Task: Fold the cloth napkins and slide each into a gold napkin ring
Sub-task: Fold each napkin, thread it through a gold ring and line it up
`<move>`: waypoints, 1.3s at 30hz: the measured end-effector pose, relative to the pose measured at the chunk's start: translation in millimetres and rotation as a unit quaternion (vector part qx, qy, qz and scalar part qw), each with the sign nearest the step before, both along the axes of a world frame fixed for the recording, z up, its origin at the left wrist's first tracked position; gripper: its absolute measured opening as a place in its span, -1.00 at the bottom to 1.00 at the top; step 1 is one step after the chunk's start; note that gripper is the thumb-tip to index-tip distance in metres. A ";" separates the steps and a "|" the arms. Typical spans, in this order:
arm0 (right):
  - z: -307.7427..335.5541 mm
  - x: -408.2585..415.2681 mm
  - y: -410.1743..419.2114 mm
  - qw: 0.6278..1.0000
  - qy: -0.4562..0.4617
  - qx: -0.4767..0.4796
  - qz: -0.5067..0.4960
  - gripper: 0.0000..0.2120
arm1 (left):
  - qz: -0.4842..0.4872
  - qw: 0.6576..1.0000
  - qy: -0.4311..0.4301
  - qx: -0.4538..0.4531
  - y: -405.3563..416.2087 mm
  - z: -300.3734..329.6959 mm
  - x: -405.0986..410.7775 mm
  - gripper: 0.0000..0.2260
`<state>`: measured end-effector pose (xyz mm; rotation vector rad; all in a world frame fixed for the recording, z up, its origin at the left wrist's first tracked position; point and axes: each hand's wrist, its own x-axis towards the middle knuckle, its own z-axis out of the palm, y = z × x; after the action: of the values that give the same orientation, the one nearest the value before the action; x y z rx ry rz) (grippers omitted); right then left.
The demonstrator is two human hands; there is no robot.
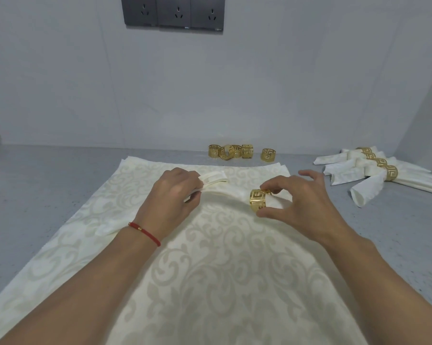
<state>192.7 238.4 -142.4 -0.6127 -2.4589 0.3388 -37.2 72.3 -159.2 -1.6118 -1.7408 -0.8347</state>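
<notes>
Cloth, soft and limp: the cream damask napkin I am folding lies on the stack of flat cream napkins on the grey counter. My left hand pinches its gathered end; my right hand pinches the slick, rigid gold fretwork napkin ring around its other end. I'd hold the ring by its rim and the cloth tightly bunched.

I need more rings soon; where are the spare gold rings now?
The spare rings stand in a row at the back of the table, by the wall, beyond the flat napkin.
</notes>
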 end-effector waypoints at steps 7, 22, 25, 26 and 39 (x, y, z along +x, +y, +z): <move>1.0 -6.9 -11.2 0.999 -0.003 -0.052 0.003 -0.59 | -0.021 1.000 -0.005 -0.014 0.1 -1.6 7.1 -0.83; 0.4 -29.1 -37.3 0.936 0.210 -0.270 -0.084 -0.61 | -0.039 0.996 0.048 0.063 9.2 -1.6 31.9 -0.87; 0.5 -29.7 -36.8 0.935 0.205 -0.281 -0.071 -0.67 | -0.042 0.995 0.051 0.075 7.8 0.3 33.3 -0.87; 0.6 -29.0 -37.0 0.931 0.210 -0.293 -0.049 -0.68 | -0.044 0.995 0.053 0.076 7.3 0.1 33.3 -0.87; 6.4 -20.5 -23.7 0.860 0.213 -0.463 0.017 -0.86 | -0.055 0.989 0.077 0.113 3.9 4.1 39.3 -0.88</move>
<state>172.2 214.7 -136.0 -0.7511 -1.7637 1.5376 2.0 76.2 -155.1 -1.5860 -1.4080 -0.8988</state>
